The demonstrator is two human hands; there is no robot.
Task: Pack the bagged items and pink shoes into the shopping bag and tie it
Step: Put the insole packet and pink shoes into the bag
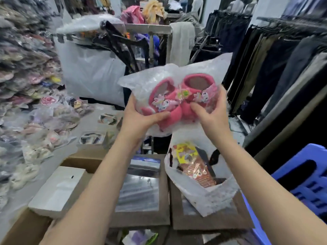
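A pair of pink shoes [184, 96] with unicorn decorations sits inside a clear plastic bag [203, 68], held up in the air in the middle of the view. My left hand [141, 119] grips the bag and shoes from the lower left. My right hand [210, 112] grips them from the lower right. Below the shoes stands a white shopping bag [208, 197], mouth open, on brown boxes. Inside it lies a bagged item [192, 163] with yellow and orange print.
Brown window boxes [141, 216] and a white box [58, 190] lie under my arms. Piles of bagged slippers [35, 106] fill the left. A rack of dark trousers [283, 68] hangs on the right, and a blue plastic stool [304, 183] stands at the lower right.
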